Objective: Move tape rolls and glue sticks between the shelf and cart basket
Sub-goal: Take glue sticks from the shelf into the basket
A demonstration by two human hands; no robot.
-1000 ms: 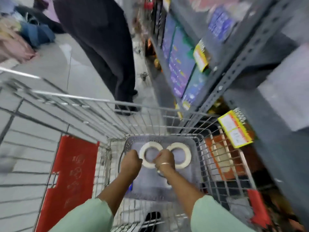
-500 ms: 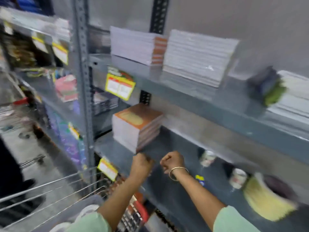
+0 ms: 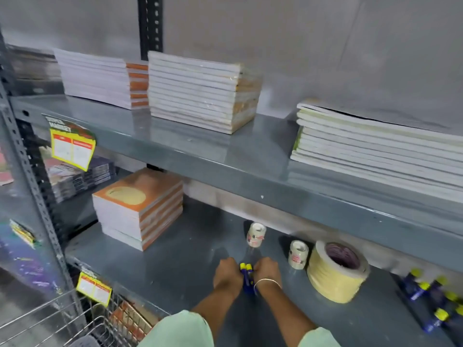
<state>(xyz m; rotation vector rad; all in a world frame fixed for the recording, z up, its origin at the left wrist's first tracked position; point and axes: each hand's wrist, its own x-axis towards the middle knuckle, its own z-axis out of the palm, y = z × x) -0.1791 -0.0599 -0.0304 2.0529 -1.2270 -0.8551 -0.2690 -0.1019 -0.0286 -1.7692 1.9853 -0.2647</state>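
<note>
Both hands are curled shut on the lower shelf (image 3: 175, 266), close together with two glue sticks (image 3: 246, 274) between them. The left hand (image 3: 228, 274) closes against the sticks' left side, the right hand (image 3: 267, 271) against their right; a thin bangle (image 3: 266, 281) circles the right wrist. The sticks are blue with yellow caps, the caps pointing far, the bodies mostly hidden between the fists. Whether each hand holds one stick cannot be told.

Just beyond the hands stands a small tape roll (image 3: 256, 234), and a second small roll (image 3: 298, 254) stands to the right of it. Touching or nearly touching that one, farther right, lies a large yellow tape stack (image 3: 335, 274). At the right edge more glue sticks (image 3: 431, 296) lie in a blurred cluster.

To the far left on the same shelf sits a pile of orange books (image 3: 137, 206). The upper shelf (image 3: 225, 156) carries three book piles (image 3: 200, 91). A yellow tag (image 3: 72, 146) hangs from its left end. The cart (image 3: 62, 321), a wire basket, shows at the near left corner.
</note>
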